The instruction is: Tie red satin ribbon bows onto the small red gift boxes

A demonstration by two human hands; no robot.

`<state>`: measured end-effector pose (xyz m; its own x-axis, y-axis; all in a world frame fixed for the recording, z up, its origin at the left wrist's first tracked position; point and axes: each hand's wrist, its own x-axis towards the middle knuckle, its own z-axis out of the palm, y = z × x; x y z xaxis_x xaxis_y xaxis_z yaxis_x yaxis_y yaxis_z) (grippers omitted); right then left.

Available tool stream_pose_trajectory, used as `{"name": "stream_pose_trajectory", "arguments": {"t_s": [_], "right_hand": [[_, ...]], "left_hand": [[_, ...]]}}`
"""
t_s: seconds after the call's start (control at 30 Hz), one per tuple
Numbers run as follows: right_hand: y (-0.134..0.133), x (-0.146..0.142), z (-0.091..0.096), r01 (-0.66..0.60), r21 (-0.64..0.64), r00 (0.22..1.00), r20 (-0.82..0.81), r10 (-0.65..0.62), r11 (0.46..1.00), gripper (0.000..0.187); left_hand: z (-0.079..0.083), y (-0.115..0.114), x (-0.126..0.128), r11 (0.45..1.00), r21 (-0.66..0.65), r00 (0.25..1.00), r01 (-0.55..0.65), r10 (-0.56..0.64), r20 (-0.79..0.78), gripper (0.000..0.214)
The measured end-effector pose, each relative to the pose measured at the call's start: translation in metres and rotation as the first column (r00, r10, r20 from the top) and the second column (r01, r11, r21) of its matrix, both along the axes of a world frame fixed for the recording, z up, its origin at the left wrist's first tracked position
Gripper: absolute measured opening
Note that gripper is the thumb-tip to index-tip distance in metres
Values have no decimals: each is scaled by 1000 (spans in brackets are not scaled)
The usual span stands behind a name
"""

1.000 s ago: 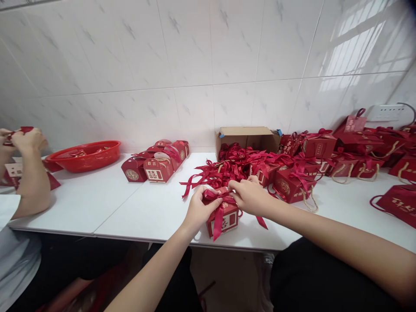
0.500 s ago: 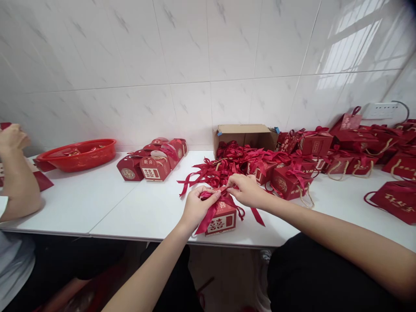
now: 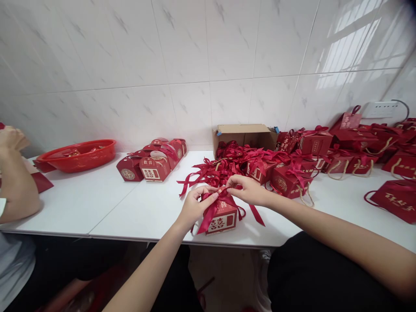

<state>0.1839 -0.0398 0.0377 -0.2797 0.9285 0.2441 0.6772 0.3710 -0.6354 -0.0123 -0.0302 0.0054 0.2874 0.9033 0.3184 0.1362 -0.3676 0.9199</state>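
A small red gift box [image 3: 224, 219] with a white double-happiness label stands near the front edge of the white table [image 3: 97, 203]. A dark red ribbon [image 3: 216, 203] crosses its top and hangs down its front and right side. My left hand [image 3: 194, 207] pinches the ribbon at the box's top left. My right hand [image 3: 247, 190] pinches the ribbon at the top right. Both hands are closed on the ribbon above the box.
Behind the box lies a heap of red ribbons [image 3: 224, 167] before an open cardboard carton [image 3: 245, 134]. Finished red boxes and bags [image 3: 341, 156] crowd the right. A group of small red boxes [image 3: 151, 164] and a red basket [image 3: 78, 154] sit left. Another person's arm [image 3: 16, 182] rests at the far left.
My hands have shifted slightly on the ribbon over the box, and the ribbon tail now drapes down the front left. The other person's hand at the left has lifted out toward the frame edge.
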Motion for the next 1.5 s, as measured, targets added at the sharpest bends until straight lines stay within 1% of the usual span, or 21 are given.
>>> {"name": "stream_pose_trajectory", "arguments": {"t_s": [0.07,0.1,0.2,0.27,0.33,0.4,0.5,0.57,0.63,0.7,0.77,0.83,0.9,1.03,1.13,1.33,1.4,1.5], "right_hand": [[0,1,-1,-62,-23,994,-92,60,998,6],[0,1,-2,-85,-26,990,-115,82,996,10],[1,0,-5,-117,-15,987,-110,115,993,19],[3,-2,-7,-125,0,988,-96,124,992,16],[5,-3,-9,-116,20,989,-89,117,993,11],[6,-3,-10,-100,33,992,-78,102,994,11],[5,-2,-10,-94,35,993,-65,96,995,12],[5,-2,-10,-94,35,993,-70,96,995,13],[4,-2,-10,-100,42,992,-78,103,994,13],[4,-3,-9,-107,49,990,-89,111,993,12],[4,-4,-9,-114,54,988,-101,119,992,12],[4,-3,-9,-121,58,986,-107,127,991,11],[4,-3,-9,-127,63,985,-112,133,990,11],[3,-3,-9,-112,56,986,-117,118,992,12],[4,-3,-8,-94,36,988,-118,97,995,15],[7,2,-9,-70,-51,988,-139,62,996,17],[9,5,-10,-75,-54,988,-140,67,996,17],[8,9,-10,-114,-31,990,-89,111,993,15]], "left_hand": [[2,1,-6,999,24,999,44,-44,-21,28],[3,2,-9,998,30,998,54,-52,-39,29],[7,3,-16,995,25,992,94,-91,-89,31],[9,5,-18,992,30,986,124,-120,-112,33],[10,7,-18,989,65,981,131,-119,-154,33],[10,11,-17,984,137,972,111,-78,-223,32],[10,14,-17,960,276,943,56,40,-330,29],[9,15,-16,938,348,922,7,128,-364,26],[8,14,-15,924,381,917,-39,184,-353,25],[7,13,-11,932,356,936,-70,185,-299,28],[7,11,-6,961,267,965,-74,136,-224,34],[7,9,-1,986,162,984,-43,70,-164,38],[8,7,2,996,88,991,6,6,-135,41],[8,5,3,998,19,991,63,-60,-122,38],[6,5,3,998,8,993,57,-56,-108,37],[0,8,1,1000,-2,996,-24,24,-85,43],[-1,9,0,999,-3,996,-35,35,-85,40],[-2,10,0,999,1,994,-39,39,-107,31]]}}
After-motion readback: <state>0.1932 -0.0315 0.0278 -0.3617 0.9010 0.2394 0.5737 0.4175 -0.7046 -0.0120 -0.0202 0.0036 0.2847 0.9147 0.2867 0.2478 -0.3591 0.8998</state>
